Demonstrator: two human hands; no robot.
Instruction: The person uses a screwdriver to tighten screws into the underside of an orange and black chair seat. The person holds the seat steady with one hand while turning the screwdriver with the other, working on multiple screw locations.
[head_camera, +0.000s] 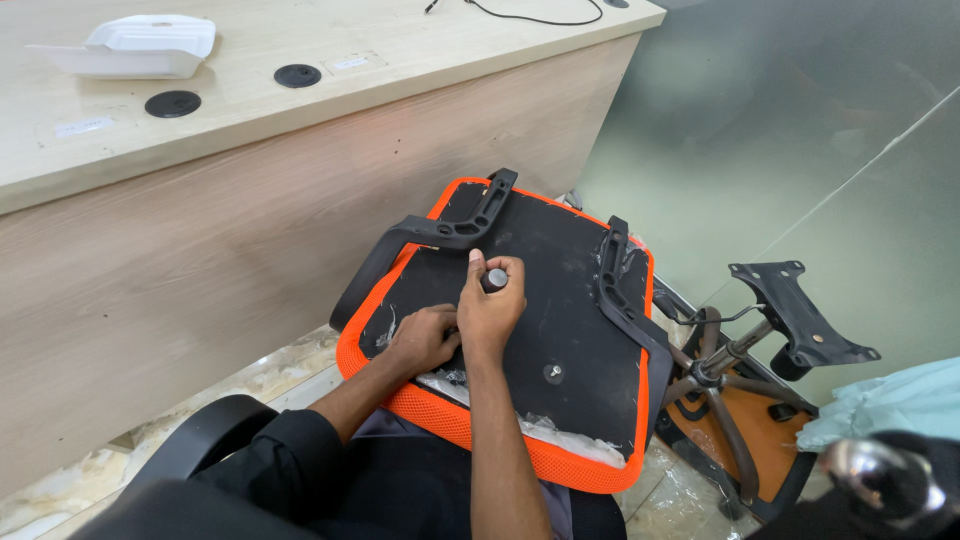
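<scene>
— What are the hands doing?
— The right hand (492, 308) is closed around a dark-handled tool (495, 279), pressed onto the upturned orange mesh chair seat with its black underside (560, 310), centre frame. The left hand (425, 340) lies curled and flat beside it.
— How far along?
— Both black plastic armrest brackets (625, 300) sit attached; the chair base (735, 400) lies apart, lower right.

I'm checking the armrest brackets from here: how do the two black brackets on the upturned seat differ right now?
The far bracket runs along the seat's top-left edge, its armrest bending down past the orange rim; the right-side bracket runs down the right edge. The right hand, gripping a dark tool handle, is closer to the far bracket; the right-side bracket has no hand near it. Both are black and lie flat on the seat underside.
</scene>
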